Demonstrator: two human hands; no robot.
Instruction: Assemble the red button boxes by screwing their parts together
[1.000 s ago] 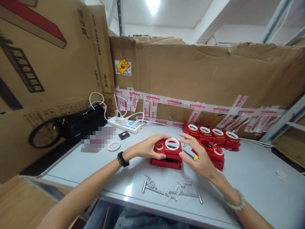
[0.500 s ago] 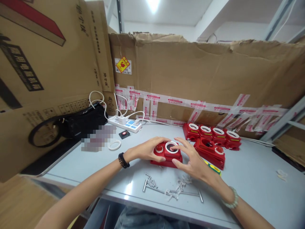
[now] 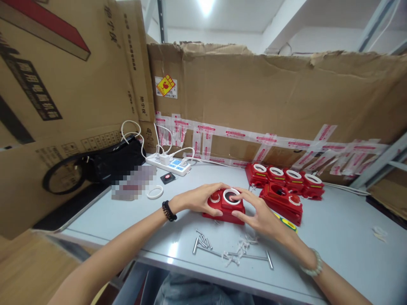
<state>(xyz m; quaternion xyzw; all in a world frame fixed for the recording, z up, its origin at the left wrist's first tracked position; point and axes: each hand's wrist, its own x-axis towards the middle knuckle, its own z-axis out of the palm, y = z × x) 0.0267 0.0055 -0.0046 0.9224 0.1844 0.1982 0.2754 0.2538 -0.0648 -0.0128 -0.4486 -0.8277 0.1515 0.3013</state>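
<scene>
A red box-shaped housing (image 3: 219, 215) lies on the table in front of me. On top it carries a white ring (image 3: 232, 203) around a dark round insert, with a small red knob (image 3: 215, 197) to the left. My left hand (image 3: 203, 198) is wrapped around the left end, thumb on the near side and fingers over the back. My right hand (image 3: 261, 214) closes on the right end, its thumb at the front and its fingertips at the white ring. Nearer me lie several screws (image 3: 205, 242), two T-handle wrenches (image 3: 213, 252) and white scraps (image 3: 242, 246).
To the right lies another red housing (image 3: 281, 207), beside a yellow-green object (image 3: 288, 225). Behind it stand several ringed red units (image 3: 276, 181). Leftward are a loose white ring (image 3: 154, 198), a black square plate (image 3: 168, 178), a power strip (image 3: 179, 170) and a black bag (image 3: 110, 163).
My right hand's fingers, spread more widely before, have come down closer around the ring and right end. My left hand keeps its hold. The whole view has shifted slightly.
</scene>
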